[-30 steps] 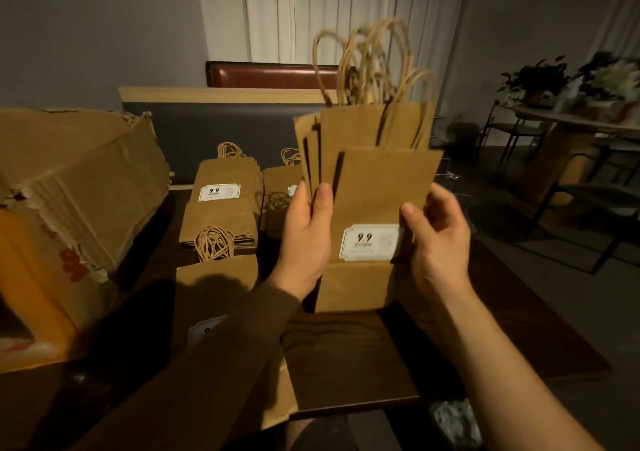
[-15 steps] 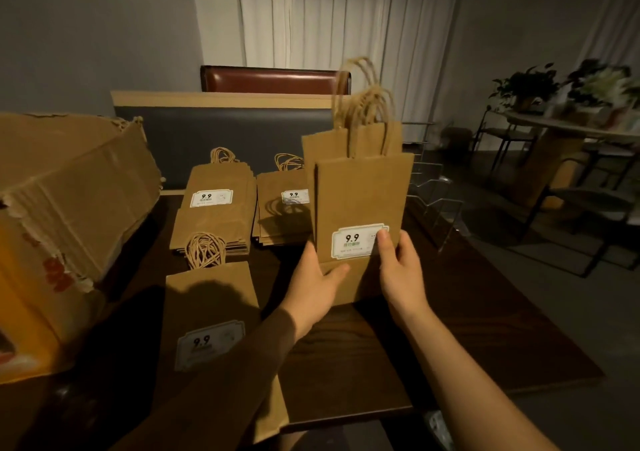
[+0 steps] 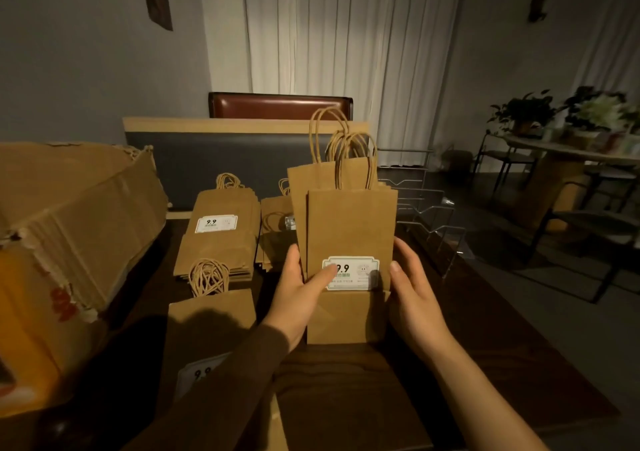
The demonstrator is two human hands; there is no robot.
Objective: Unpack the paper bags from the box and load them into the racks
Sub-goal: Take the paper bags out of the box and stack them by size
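A bundle of flat brown paper bags (image 3: 349, 229) with twisted handles stands upright on the dark wooden table (image 3: 485, 346), bottom edge on the wood. My left hand (image 3: 301, 294) grips its left side, thumb on the white "9.9" label. My right hand (image 3: 412, 298) presses against its right edge. A wire rack (image 3: 429, 215) stands just behind and to the right of the bundle. The torn cardboard box (image 3: 69, 229) lies at the left.
Two flat stacks of bags (image 3: 221, 232) lie behind the bundle, and another stack (image 3: 211, 326) lies under my left forearm. A padded bench back (image 3: 214, 159) borders the far table edge. Chairs, a round table and plants (image 3: 561, 145) stand at the right.
The bundle came down from mid-air and now rests on the table. Both hands slid down to its lower sides, and the fanned bags are squared together.
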